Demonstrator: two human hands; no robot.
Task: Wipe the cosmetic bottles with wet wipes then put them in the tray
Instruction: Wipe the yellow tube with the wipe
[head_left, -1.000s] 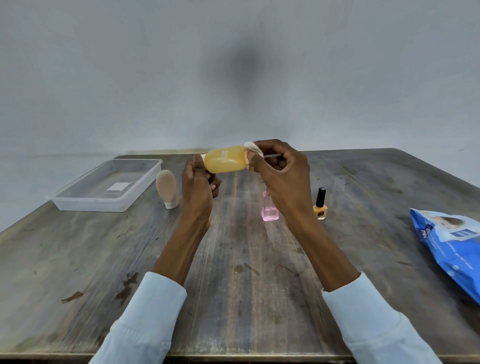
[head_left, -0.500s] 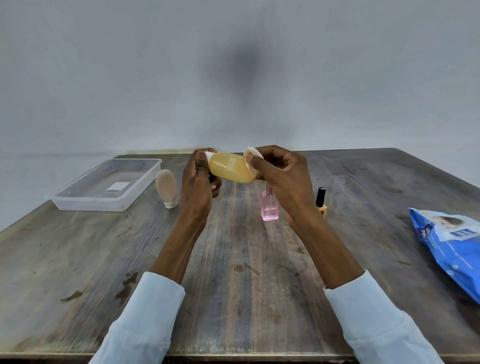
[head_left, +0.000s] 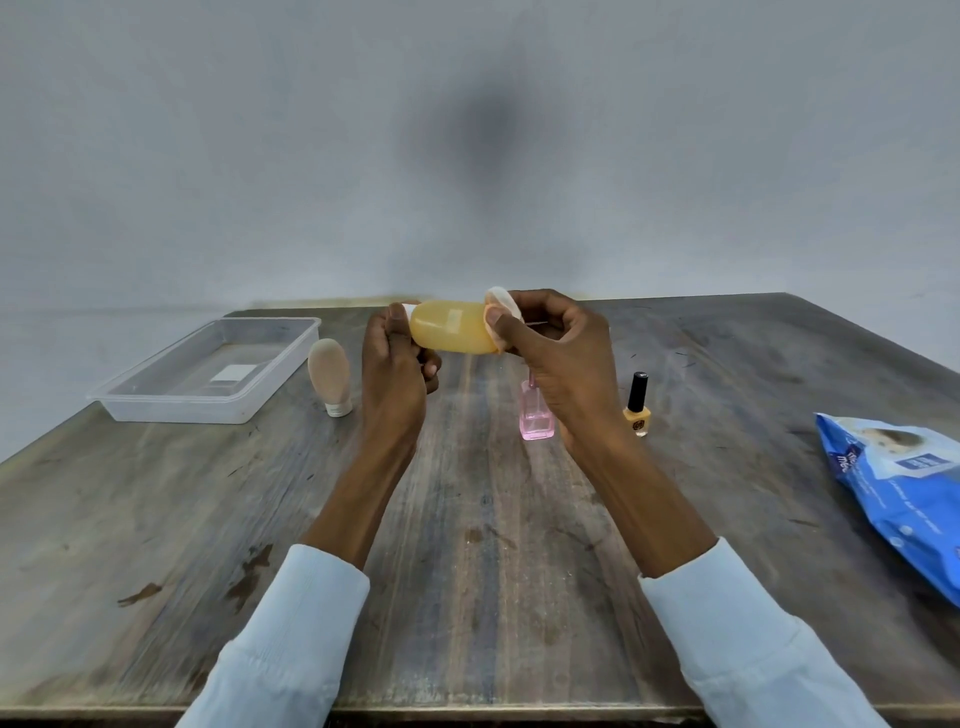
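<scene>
The yellow bottle (head_left: 453, 328) is held lying on its side in the air above the far middle of the table (head_left: 467, 545), clear of the surface. The left hand (head_left: 396, 376) grips the bottle's cap end, fingers curled round it. The right hand (head_left: 558, 358) pinches a folded white wet wipe (head_left: 500, 307) against the bottle's rounded base, thumb in front and fingers curled behind.

The clear plastic tray (head_left: 171, 408) sits near the far left corner of the table and holds no bottles. A beige tube (head_left: 329, 375) stands on its cap just beside the tray's right wall. A pink glass bottle (head_left: 536, 415) stands upright under the right hand, partly hidden by it. An orange nail polish bottle (head_left: 637, 408) with a black cap stands upright to the right of the right wrist. A blue wet wipe pack (head_left: 898, 493) lies at the right edge of the table.
</scene>
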